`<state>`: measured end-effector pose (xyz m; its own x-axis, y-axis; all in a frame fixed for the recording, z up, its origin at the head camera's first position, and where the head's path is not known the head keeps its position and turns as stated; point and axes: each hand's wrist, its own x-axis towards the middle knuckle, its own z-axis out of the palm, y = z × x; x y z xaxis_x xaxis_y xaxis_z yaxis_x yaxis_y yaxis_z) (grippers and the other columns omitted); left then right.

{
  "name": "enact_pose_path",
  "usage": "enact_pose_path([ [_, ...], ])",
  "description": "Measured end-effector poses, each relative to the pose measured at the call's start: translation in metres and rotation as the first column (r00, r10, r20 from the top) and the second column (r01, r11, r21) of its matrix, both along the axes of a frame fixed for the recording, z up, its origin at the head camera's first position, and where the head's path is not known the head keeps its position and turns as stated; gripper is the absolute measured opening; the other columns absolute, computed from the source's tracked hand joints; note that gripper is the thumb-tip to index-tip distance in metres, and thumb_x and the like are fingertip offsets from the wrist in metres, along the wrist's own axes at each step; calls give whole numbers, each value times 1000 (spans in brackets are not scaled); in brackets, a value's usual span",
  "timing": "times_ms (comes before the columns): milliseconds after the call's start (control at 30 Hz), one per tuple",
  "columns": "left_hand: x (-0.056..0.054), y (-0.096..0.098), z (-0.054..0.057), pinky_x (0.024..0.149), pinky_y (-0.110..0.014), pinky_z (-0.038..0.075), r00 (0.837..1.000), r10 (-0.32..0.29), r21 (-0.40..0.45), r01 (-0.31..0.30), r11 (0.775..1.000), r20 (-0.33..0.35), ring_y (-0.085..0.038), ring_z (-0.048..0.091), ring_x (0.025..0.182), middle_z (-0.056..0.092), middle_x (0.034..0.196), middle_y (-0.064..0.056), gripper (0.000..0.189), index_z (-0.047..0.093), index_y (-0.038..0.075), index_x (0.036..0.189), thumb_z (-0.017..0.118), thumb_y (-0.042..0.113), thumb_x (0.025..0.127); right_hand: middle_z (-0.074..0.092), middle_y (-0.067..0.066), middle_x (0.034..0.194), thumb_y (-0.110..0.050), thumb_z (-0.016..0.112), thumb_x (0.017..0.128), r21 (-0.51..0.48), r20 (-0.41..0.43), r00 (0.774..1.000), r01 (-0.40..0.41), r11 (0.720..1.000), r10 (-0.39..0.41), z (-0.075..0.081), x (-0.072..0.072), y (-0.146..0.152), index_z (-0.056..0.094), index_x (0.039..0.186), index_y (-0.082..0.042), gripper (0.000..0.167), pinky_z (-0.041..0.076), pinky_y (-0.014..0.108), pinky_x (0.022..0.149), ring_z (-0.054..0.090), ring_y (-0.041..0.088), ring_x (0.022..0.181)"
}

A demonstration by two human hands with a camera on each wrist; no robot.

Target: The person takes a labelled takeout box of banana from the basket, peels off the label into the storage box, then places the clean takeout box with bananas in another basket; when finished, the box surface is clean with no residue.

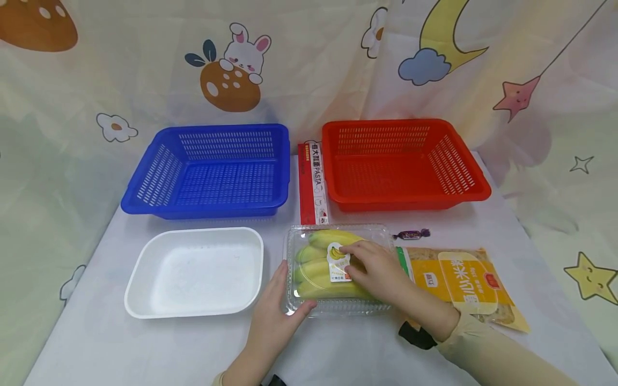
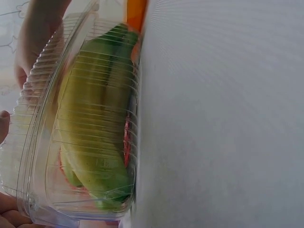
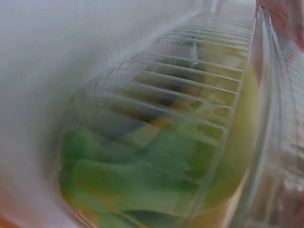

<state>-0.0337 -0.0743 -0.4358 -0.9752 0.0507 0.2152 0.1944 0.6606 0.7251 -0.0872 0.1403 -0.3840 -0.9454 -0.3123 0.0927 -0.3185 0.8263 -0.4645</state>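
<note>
A clear plastic box of bananas (image 1: pixel 318 292) lies on the table, its lid on and a white banana label (image 1: pixel 339 271) on top. My left hand (image 1: pixel 275 311) rests against the box's left side, with the thumb extended at the front left corner. From the right, my right hand (image 1: pixel 381 271) reaches over the lid, its thumb and forefinger spread apart at the label's right edge. Green and yellow bananas (image 2: pixel 95 104) show through the ribbed side in the left wrist view. The right wrist view shows green banana ends (image 3: pixel 128 185) through the plastic.
Behind stand a blue basket (image 1: pixel 207 210) and a red basket (image 1: pixel 396 205), with a red-and-white pasta box (image 1: pixel 313 185) between them. A white tray (image 1: pixel 193 312) sits at left. On the right lie a purple wrapped candy (image 1: pixel 412 235) and a yellow food packet (image 1: pixel 463 284).
</note>
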Motion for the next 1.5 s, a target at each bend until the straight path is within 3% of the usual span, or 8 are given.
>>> enact_pose_path([
  [467, 1, 0, -1, 104, -42, 37, 1000, 4, 16, -4, 1000, 31, -26, 40, 129, 41, 141, -9, 86, 37, 6, 139, 71, 47, 71, 58, -3, 93, -17, 67, 80, -61, 76, 996, 52, 997, -47, 0, -1, 0, 62, 113, -14, 34, 47, 22, 67, 50, 9, 77],
  [733, 1, -1, 1, 105, -42, 35, 1000, 2, 6, -2, 1000, 25, -26, 39, 130, 40, 142, -9, 88, 35, 5, 139, 72, 47, 71, 59, -3, 93, -15, 68, 79, -126, 56, 997, 54, 991, -47, 4, 1, 0, 63, 113, -12, 34, 47, 23, 69, 50, 8, 78],
  [933, 4, -5, 3, 102, -42, 39, 997, -10, -41, 7, 999, -74, -27, 44, 126, 42, 140, -9, 85, 38, 4, 137, 74, 41, 70, 60, -3, 97, -14, 68, 79, -179, 62, 997, 50, 983, -40, 8, 7, -4, 63, 113, -12, 35, 50, 20, 69, 52, 8, 81],
  [1067, 6, -18, 7, 104, -26, 35, 981, 5, -31, -12, 999, -196, -26, 47, 122, 47, 137, -10, 79, 43, 3, 134, 77, 30, 67, 60, -3, 99, -14, 68, 79, -216, 103, 993, 72, 974, -50, 12, 13, -9, 63, 113, -13, 35, 50, 19, 69, 52, 11, 83],
  [1200, 3, -43, 12, 106, -8, 22, 949, 78, 3, -80, 997, -305, -20, 45, 124, 49, 134, -13, 75, 45, 4, 132, 78, 17, 66, 59, -5, 96, -13, 68, 79, -287, 132, 991, 71, 955, -34, 14, 20, -15, 63, 113, -14, 35, 51, 24, 77, 52, 9, 85],
  [1300, 0, -68, 17, 103, -4, 22, 931, 174, 28, -174, 984, -321, -14, 44, 124, 51, 132, -13, 74, 46, 6, 132, 77, 10, 66, 60, -4, 99, -10, 67, 79, -390, 143, 990, 43, 920, 15, 13, 23, -23, 62, 114, -12, 35, 51, 28, 83, 53, 8, 86],
  [1367, -1, -87, 20, 103, -7, 26, 923, 247, 27, -250, 968, -295, -18, 45, 124, 51, 131, -15, 72, 47, 7, 132, 76, 9, 67, 61, 0, 103, -7, 66, 79, -473, 144, 988, 16, 881, 59, 12, 24, -30, 62, 114, -8, 35, 52, 27, 83, 55, 9, 85],
  [1500, 3, -129, 27, 109, -32, 30, 909, 406, -72, -412, 908, -94, -36, 42, 124, 44, 137, -18, 67, 40, 6, 136, 70, 21, 77, 60, 9, 104, -2, 62, 80, -605, 175, 976, 5, 796, 126, 11, 27, -43, 60, 114, -2, 34, 53, 23, 78, 56, 10, 83],
])
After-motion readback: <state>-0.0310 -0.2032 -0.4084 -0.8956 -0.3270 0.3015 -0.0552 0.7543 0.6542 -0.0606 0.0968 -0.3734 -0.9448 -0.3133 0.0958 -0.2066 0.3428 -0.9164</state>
